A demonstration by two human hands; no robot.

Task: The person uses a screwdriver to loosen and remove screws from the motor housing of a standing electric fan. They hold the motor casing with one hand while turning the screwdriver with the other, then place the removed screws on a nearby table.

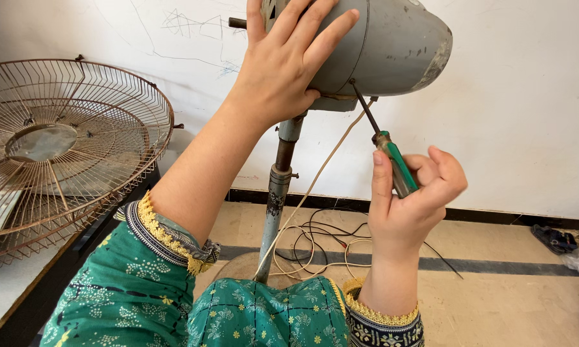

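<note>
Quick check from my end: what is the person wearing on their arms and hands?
Both hands are bare: no gloves, rings or watch on the left hand or the right hand. The left sleeve and right sleeve are green cloth with small yellow and white flowers, pushed up the forearms. Each cuff has a dark patterned band edged with gold trim.

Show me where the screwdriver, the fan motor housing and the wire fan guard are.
screwdriver (400, 170): head view, on its green handle in the right hand.
fan motor housing (392, 45): head view, on the grey shell's side.
wire fan guard (77, 141): head view, on its rusty wires, left side.
</note>
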